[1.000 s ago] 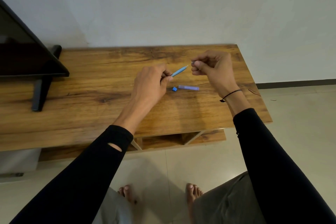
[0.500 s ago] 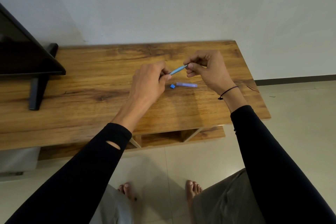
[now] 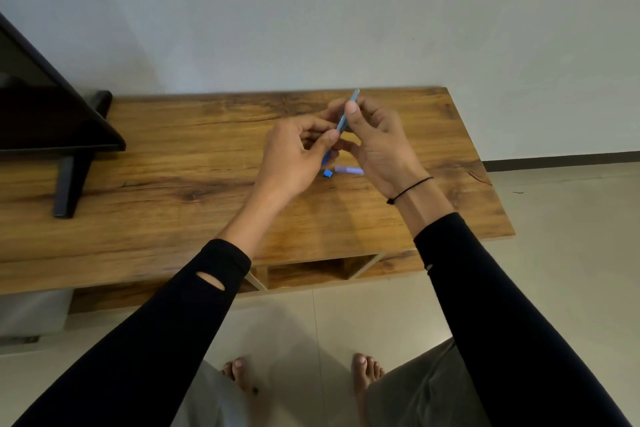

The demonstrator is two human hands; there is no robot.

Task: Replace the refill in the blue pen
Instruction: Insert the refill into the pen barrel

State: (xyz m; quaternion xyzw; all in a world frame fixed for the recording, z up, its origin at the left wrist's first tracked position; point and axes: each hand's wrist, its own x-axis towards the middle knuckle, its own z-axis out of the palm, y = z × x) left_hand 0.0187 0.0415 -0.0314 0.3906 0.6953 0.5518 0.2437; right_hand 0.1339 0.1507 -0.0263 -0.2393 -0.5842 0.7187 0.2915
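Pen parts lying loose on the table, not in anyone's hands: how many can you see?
2. A small blue cap lies just below the left hand. A pale purple piece lies beside it to the right, its far end behind the right hand. The hands may hide more.

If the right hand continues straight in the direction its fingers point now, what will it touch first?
The right hand points up-left toward the wall; beyond the blue pen it holds, the way looks free, though depth is unclear.
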